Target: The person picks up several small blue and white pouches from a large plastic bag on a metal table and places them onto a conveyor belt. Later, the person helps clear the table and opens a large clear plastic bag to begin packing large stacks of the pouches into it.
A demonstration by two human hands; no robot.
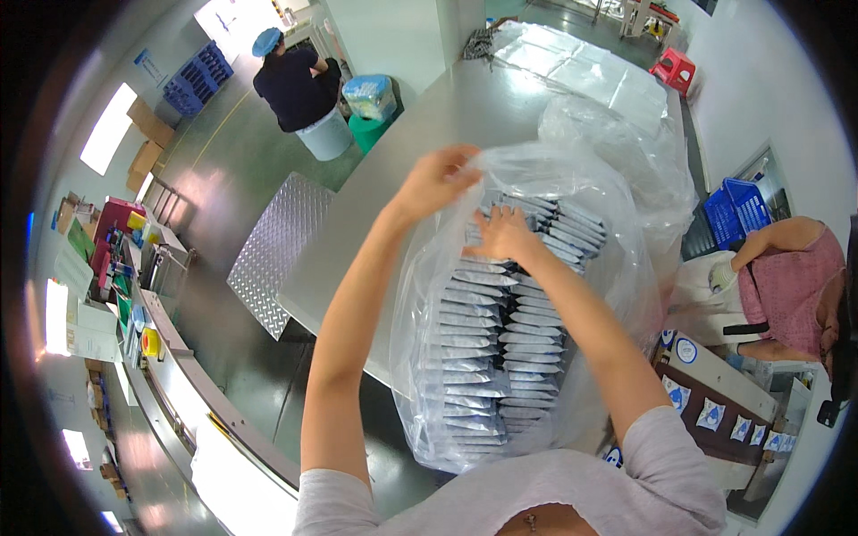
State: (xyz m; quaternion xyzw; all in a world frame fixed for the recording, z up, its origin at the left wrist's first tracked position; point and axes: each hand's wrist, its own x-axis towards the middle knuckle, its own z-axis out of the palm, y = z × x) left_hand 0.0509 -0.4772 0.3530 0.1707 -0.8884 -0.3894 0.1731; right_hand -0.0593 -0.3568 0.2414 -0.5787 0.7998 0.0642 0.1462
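Note:
A large clear plastic bag [413,357] lies wide-mouthed on the metal table in front of me. Inside it, small silvery-blue packets [469,348] stand on edge in tight rows running away from me. At the far left of the bag's mouth, my left hand [438,186] is closed on the plastic rim, its fingertips partly blurred. My right hand [503,235] reaches into the bag with its fingers spread over the packets toward the far end. The packets under its palm are hidden.
More clear plastic bags [617,147] and flat sheeting [581,58] cover the table's far right. At right, a person in pink [791,286] stands by a conveyor [724,429] carrying packets. A seated person [299,85] is far left, near a green bin [368,132].

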